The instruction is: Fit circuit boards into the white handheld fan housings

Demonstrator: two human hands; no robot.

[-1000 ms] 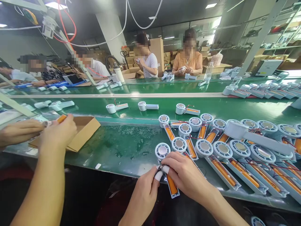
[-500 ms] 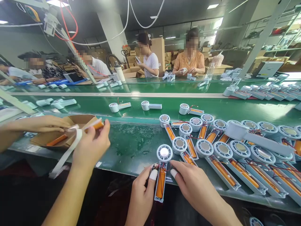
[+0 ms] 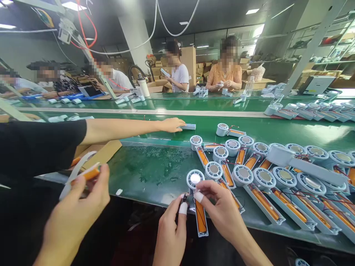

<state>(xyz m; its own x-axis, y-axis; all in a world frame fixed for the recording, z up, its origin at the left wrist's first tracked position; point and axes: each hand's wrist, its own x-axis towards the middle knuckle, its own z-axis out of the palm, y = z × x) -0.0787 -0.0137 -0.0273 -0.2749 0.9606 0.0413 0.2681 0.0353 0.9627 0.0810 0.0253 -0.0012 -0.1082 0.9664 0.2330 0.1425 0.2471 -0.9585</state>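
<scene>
A: What's held at the near edge?

B: An open fan half (image 3: 200, 207), w/ round grille end away from the wearer and an orange battery (image 3: 201, 220) laid in its handle tray. It lies on the green surface (image 3: 149, 173), handle end over the near edge.

A: Left hand?

B: Left hand (image 3: 170, 231) is raised just beside the tray's left side. A white-taped thumb (image 3: 183, 208) is seen, w/ fingers pinched together on a small dark part w/ wires; exactly what is pinched can't be told.

A: Right hand?

B: Right hand (image 3: 222, 210) is set over the tray's top, just below the grille. Its taped fingertip (image 3: 198, 196) is pressed near the wire junction, fingers curled together on the wiring, touching the fan half.

A: Anything beside it?

B: A batch of same open fan halves (image 3: 266, 177) is spread to the right, overlapping in rows, each w/ orange cell and red/black wires. One closed white fan (image 3: 302, 162) is laid across them.

A: Other ppl?

B: A co-worker's arm (image 3: 124, 129) in a black sleeve is stretched over the conveyor belt (image 3: 277, 127), hand on a white unit (image 3: 188, 126). The co-worker's other hand (image 3: 80, 207) is held low at left, gripping an orange cell w/ white strip (image 3: 83, 171). A cardboard box (image 3: 105, 151) sits behind it. More workers are seated across the line.
</scene>
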